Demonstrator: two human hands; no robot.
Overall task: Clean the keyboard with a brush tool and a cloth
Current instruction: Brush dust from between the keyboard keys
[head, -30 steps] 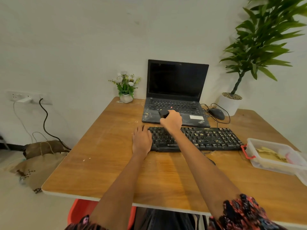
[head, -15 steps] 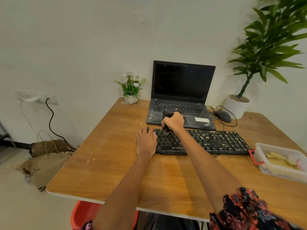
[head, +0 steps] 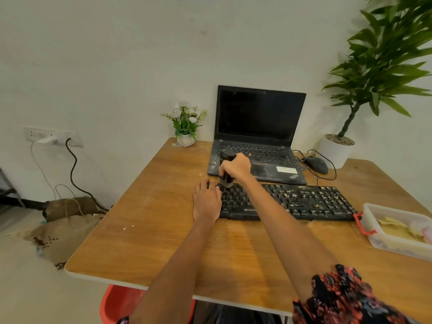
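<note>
A black keyboard (head: 304,202) lies on the wooden table (head: 149,230), its right half speckled with pale crumbs. My right hand (head: 236,168) grips a black brush tool (head: 226,160) held upright, its bristle end touching the keys at the keyboard's far left corner. My left hand (head: 205,202) lies flat on the table, fingers spread, with its fingertips resting on the keyboard's left end. No cloth shows in view.
An open black laptop (head: 257,127) stands just behind the keyboard, with a wired mouse (head: 315,164) to its right. A small flower pot (head: 185,139) and a large potted plant (head: 336,150) stand at the back. A clear plastic box (head: 397,230) sits at the right edge.
My right hand has drawn the brush leftward along the top key rows to the keyboard's far left corner. My left hand stays on the left end. The view has shifted a little.
</note>
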